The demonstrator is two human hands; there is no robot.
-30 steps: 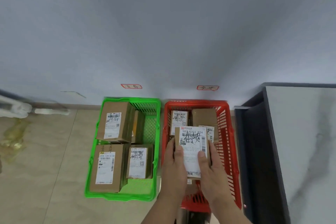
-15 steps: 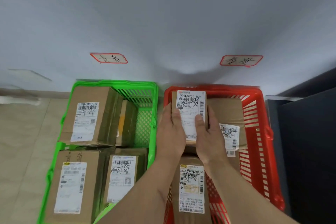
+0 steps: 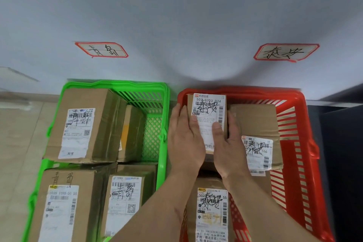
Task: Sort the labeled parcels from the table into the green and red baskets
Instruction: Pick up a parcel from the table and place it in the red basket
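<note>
Both hands on one parcel (image 3: 208,116) at the far left corner of the red basket (image 3: 294,143). Left hand (image 3: 184,141) cups its left side, thumb lying over the label; right hand (image 3: 228,143) cups the right side, thumb on top too. Fingers curled round the box edges, so it is held, not yet let go.

Parcel sits above another box, mostly hidden under the hands. Beside it a second labelled box (image 3: 257,135), touching or nearly so; a third (image 3: 212,212) nearer the camera.

Risks, as I judge them:
- Released on an uneven stack, the parcel may tip or slide toward the basket wall.
- Right fingers look wedged against the neighbouring box; pulling out could drag or shift it.
- Green basket (image 3: 163,124) is just beside; a careless toss could cross over.
</note>
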